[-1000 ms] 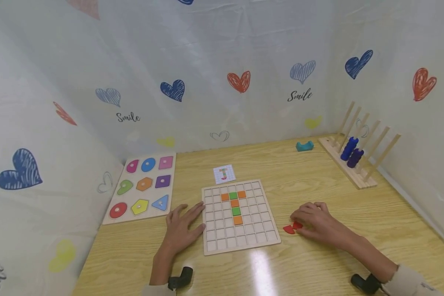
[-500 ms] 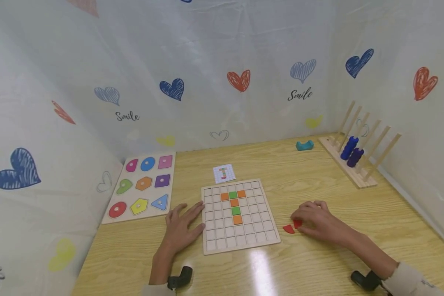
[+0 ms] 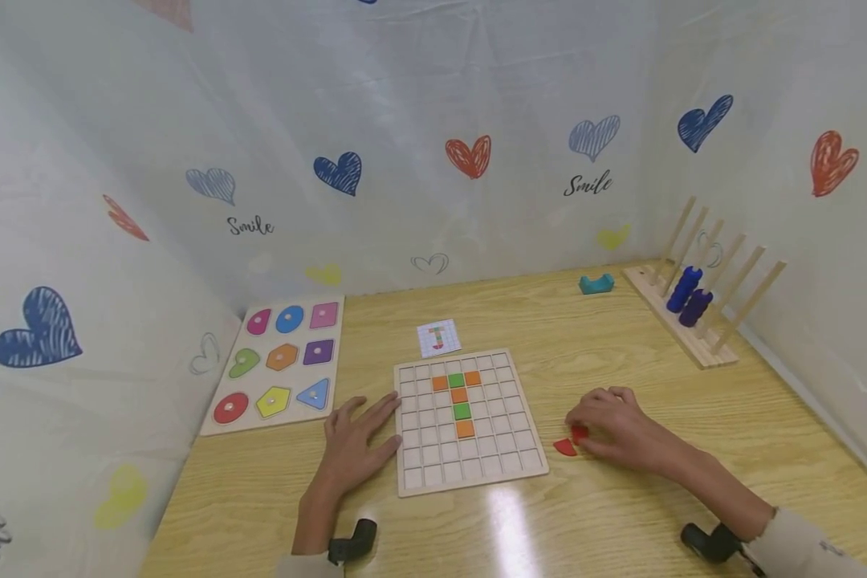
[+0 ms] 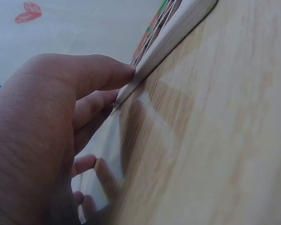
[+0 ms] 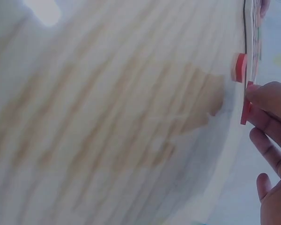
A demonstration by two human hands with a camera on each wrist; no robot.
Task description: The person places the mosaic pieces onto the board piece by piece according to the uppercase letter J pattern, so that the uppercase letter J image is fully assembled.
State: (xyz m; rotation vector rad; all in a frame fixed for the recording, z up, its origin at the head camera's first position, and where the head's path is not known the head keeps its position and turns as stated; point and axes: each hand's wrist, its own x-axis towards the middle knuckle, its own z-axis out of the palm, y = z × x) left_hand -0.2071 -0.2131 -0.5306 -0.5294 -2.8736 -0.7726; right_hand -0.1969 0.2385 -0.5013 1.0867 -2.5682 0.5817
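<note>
A wooden grid board (image 3: 431, 457) lies on the table, with orange and green square tiles (image 3: 462, 411) set in a T shape. My left hand (image 3: 357, 440) rests at its left edge; in the left wrist view the thumb and fingertips touch the board's side. To the right of the board, my right hand (image 3: 617, 427) pinches a red quarter-circle tile (image 5: 247, 103) between thumb and fingers. A second red quarter-circle tile (image 3: 565, 447) lies on the table just left of that hand. Behind the board is a small pattern card (image 3: 438, 338) printed with a J-like figure.
At the left lies a shape puzzle board (image 3: 213, 421) with knobbed coloured pieces. A wooden peg stand (image 3: 682, 333) with blue and purple pieces stands at the right back, near a teal curved piece (image 3: 596, 284). Heart-printed cloth walls surround the table.
The red tile in my right hand has been tilted up from the table, and that hand has shifted very slightly left. My left hand and the board have stayed put.
</note>
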